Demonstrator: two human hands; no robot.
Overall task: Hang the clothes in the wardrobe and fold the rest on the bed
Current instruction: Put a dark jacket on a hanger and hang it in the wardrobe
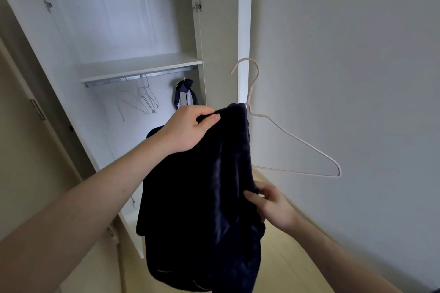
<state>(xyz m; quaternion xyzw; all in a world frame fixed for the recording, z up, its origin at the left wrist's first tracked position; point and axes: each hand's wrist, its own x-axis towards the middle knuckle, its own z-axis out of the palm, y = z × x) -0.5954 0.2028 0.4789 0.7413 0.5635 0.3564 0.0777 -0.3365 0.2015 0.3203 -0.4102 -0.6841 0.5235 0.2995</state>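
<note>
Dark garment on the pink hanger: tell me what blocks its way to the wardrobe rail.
Nothing visible. The wardrobe is open, and the rail has bare stretch between the empty wire hangers and the hung garment. The dark garment is held by left hand and right hand.

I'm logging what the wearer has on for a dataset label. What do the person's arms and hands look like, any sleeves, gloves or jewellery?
Both forearms are bare as far as the view shows: no sleeves reach the wrists. The left hand and right hand wear no gloves, and no rings, watch or bracelets are visible. A sliver of dark fabric shows at the bottom right corner, possibly a sleeve edge, too little to tell.
</note>
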